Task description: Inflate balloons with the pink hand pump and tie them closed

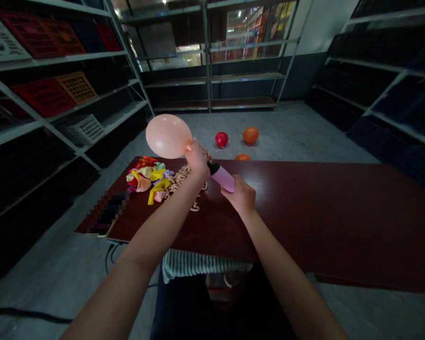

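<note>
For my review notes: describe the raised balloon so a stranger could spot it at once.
Over the dark red table, the person's left hand grips a balloon by its neck. Pale peach and inflated, it is held up in the air, unlike the red balloon and orange balloon on the floor beyond.

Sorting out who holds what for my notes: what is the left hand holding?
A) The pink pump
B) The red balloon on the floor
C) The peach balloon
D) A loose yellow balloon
C. The left hand grips the neck of the inflated peach balloon, while the right hand holds the pink pump.
</note>
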The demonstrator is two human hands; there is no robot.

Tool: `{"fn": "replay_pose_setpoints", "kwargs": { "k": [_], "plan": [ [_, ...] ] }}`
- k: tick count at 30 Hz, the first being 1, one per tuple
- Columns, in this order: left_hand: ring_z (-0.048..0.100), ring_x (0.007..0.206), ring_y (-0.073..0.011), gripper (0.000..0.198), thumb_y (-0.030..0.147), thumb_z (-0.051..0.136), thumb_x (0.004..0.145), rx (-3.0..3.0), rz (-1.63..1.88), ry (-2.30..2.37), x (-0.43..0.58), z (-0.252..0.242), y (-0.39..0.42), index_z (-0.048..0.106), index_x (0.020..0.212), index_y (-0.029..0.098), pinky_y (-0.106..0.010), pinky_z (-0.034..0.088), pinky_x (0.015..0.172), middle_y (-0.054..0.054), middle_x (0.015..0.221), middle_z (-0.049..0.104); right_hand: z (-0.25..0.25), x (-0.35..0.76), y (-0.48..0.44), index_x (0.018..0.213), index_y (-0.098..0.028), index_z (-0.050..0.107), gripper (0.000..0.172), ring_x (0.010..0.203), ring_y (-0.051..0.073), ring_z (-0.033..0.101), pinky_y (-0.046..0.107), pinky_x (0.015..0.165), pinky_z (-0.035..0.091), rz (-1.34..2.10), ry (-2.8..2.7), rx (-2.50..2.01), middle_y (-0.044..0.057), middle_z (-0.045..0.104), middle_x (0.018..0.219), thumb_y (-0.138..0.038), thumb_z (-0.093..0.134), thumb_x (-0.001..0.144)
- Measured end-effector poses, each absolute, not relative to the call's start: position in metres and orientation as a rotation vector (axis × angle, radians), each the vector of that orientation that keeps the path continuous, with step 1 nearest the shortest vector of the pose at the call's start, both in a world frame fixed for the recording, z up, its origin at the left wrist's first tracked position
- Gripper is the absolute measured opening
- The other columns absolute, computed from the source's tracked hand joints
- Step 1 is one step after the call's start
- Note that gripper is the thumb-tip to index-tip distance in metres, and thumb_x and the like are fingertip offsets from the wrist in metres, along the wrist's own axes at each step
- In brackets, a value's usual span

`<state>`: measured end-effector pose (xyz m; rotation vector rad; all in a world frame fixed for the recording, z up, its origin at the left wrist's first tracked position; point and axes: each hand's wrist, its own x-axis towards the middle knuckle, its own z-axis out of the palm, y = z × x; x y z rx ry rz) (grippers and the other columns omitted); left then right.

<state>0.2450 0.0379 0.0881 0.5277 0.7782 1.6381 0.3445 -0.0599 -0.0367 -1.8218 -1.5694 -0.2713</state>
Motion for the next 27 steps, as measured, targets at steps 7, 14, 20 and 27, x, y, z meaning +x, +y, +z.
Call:
{"fn": "replay_pose_setpoints", "kwargs": {
  "k": [7, 14, 20, 27],
  "plan": [
    [0.023, 0.029, -0.0063, 0.043, 0.016, 0.046, 0.094, 0.332, 1.631, 0.788, 0.198, 0.079, 0.041, 0.022, 0.059, 0.021, -0.022, 0.02, 0.036, 0.009, 0.039, 0.024, -0.037, 0.335, -0.062, 0.119, -0.021, 0.064, 0.038, 0.084, 0.022, 0.072, 0.028, 0.066, 0.043, -0.327, -1.748, -1.704, 0.006, 0.076, 0.101, -0.039, 0.066, 0.084],
    [0.022, 0.031, -0.0073, 0.042, 0.013, 0.047, 0.089, 0.322, 1.704, 0.737, 0.135, 0.096, 0.044, 0.021, 0.057, 0.021, -0.023, 0.02, 0.037, 0.007, 0.042, 0.023, -0.029, 0.331, -0.07, 0.115, -0.02, 0.066, 0.037, 0.079, 0.023, 0.072, 0.029, 0.066, 0.046, -0.319, -1.871, -1.65, 0.008, 0.076, 0.097, -0.039, 0.068, 0.083],
    [0.02, 0.033, -0.0075, 0.049, 0.029, 0.052, 0.096, 0.429, 1.759, 0.703, 0.094, 0.144, 0.038, 0.021, 0.059, 0.021, -0.022, 0.02, 0.036, 0.007, 0.043, 0.019, -0.03, 0.33, -0.07, 0.109, -0.019, 0.067, 0.033, 0.081, 0.024, 0.072, 0.03, 0.066, 0.048, -0.282, -1.872, -1.581, 0.01, 0.076, 0.095, -0.04, 0.067, 0.083],
    [0.016, 0.035, -0.0084, 0.055, 0.044, 0.054, 0.099, 0.598, 1.734, 0.614, 0.123, 0.174, 0.023, 0.024, 0.059, 0.021, -0.025, 0.019, 0.037, 0.006, 0.044, 0.017, -0.034, 0.341, -0.064, 0.118, -0.02, 0.063, 0.046, 0.086, 0.025, 0.073, 0.033, 0.071, 0.052, -0.146, -1.744, -1.622, 0.008, 0.076, 0.103, -0.039, 0.073, 0.078]
  ]
}}
